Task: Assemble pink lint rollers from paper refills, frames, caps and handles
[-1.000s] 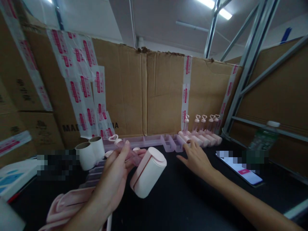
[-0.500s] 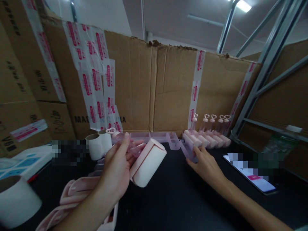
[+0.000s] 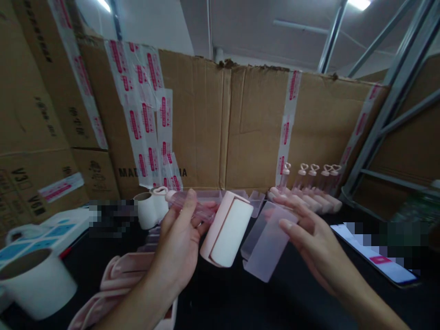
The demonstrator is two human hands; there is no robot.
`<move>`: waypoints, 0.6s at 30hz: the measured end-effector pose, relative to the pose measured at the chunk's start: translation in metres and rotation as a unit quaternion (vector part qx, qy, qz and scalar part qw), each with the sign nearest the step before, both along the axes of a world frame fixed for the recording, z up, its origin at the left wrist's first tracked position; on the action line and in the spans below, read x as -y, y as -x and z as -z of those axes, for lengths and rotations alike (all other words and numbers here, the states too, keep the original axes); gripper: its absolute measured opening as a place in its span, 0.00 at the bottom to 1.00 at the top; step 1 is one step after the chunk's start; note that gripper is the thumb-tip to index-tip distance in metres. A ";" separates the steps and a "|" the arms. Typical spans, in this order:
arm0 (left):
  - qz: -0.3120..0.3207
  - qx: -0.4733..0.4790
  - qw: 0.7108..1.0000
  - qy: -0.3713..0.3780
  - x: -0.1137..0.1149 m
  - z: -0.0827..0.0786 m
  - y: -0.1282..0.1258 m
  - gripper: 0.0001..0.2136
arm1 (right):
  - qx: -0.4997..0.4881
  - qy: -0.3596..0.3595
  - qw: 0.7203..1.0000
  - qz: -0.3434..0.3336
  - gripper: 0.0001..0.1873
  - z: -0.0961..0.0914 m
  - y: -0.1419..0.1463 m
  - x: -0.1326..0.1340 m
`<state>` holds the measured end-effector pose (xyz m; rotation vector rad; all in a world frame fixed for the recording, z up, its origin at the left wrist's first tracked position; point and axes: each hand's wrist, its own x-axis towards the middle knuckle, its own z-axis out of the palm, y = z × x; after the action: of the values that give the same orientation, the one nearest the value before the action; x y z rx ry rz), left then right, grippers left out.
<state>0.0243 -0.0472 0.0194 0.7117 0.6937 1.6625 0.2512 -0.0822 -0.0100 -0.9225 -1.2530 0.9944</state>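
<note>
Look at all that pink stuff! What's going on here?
A person is working at a black table with two bare hands. The left hand grips a pink lint roller by its handle, with the white roll pointing toward the middle. The right hand holds a clear pink cover right beside that roll, not on it. A row of rollers lies along the cardboard wall behind.

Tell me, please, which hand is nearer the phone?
Right. The right hand, holding a clear cover, is beside the phone; the left hand grips the lint roller farther away.
</note>
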 end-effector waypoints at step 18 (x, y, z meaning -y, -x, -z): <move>0.012 -0.043 0.999 0.001 0.012 0.006 -0.009 0.18 | -0.002 0.021 0.998 -0.061 0.26 -0.002 0.037 -0.002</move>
<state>0.0334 -0.0597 0.0131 0.7911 0.7447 1.6167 0.2143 -0.0802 -0.0081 -0.8827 -1.3018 1.1218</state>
